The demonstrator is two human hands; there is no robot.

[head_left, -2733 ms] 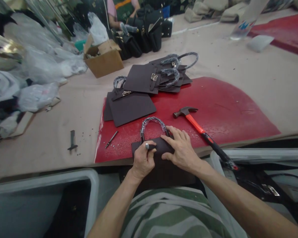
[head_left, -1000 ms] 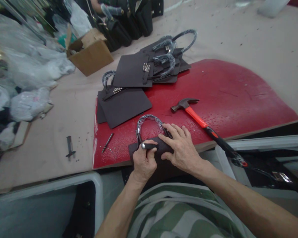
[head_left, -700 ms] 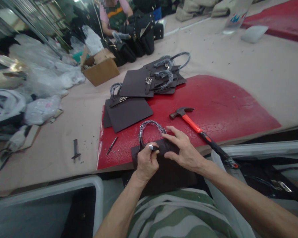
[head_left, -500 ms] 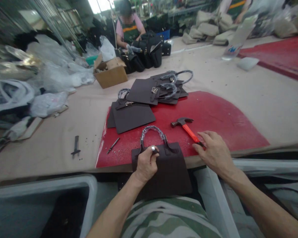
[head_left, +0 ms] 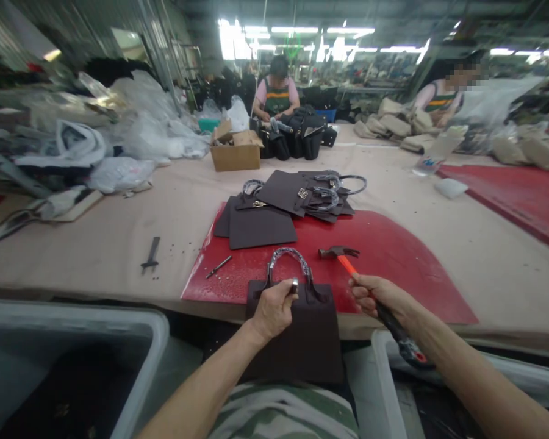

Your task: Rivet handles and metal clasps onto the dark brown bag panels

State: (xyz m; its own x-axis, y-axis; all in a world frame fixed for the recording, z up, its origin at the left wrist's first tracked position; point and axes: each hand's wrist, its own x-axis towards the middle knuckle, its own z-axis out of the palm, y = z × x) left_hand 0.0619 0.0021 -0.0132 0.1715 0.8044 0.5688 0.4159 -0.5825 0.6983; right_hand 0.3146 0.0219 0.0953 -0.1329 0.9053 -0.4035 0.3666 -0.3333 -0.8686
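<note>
A dark brown handbag panel (head_left: 297, 335) lies over the front edge of the red mat, its plastic-wrapped handle (head_left: 289, 251) arching away from me. My left hand (head_left: 273, 310) is closed over the panel's upper part, between the handle's ends. It grips a short punch (head_left: 295, 285) with a shiny metal top, the lower end hidden by the fingers. My right hand (head_left: 382, 296) is wrapped round the handle of a claw hammer (head_left: 345, 259), orange near the head and black at the grip. The hammer's head is over the mat, right of the bag handle.
More brown panels with wrapped handles (head_left: 265, 225) are piled at the back of the red mat (head_left: 393, 262). A thin metal rod (head_left: 218, 267) and a dark tool (head_left: 150, 256) lie leftward. Grey bins (head_left: 158, 335) flank me. Beyond are a cardboard box (head_left: 235, 157) and two people.
My right hand has closed round the hammer's handle and lifted its grip end off the mat. My left hand stays on the panel with the punch. The view has tilted upward.
</note>
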